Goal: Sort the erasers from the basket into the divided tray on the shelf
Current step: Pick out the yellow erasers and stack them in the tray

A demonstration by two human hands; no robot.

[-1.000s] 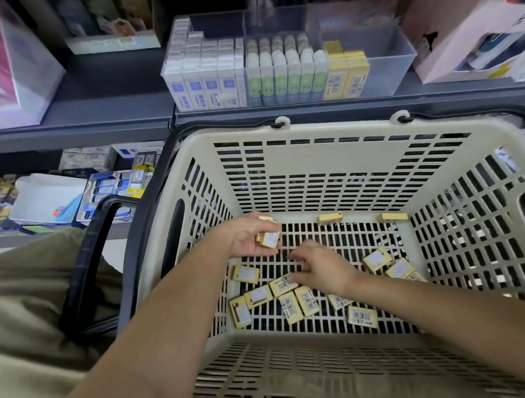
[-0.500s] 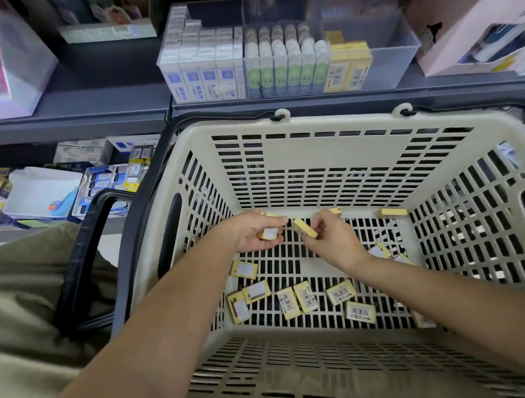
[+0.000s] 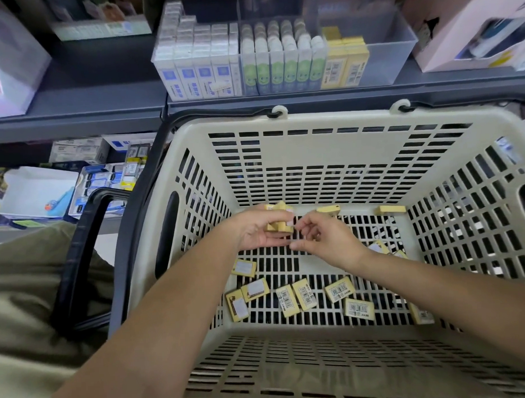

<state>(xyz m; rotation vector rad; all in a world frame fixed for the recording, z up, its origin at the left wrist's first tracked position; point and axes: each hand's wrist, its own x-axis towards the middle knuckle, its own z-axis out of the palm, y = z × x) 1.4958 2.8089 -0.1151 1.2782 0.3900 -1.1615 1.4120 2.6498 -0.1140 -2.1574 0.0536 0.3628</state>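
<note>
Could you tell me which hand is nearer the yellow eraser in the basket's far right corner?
Right. The right hand sits left of that yellow eraser and nearer the person; the left hand, gripping a few erasers, is even farther left.

Stationery shop: grey shelves [image 3: 73,95] stocked with barcoded packaged goods [image 3: 203,73], plastic shopping basket [image 3: 336,121].
</note>
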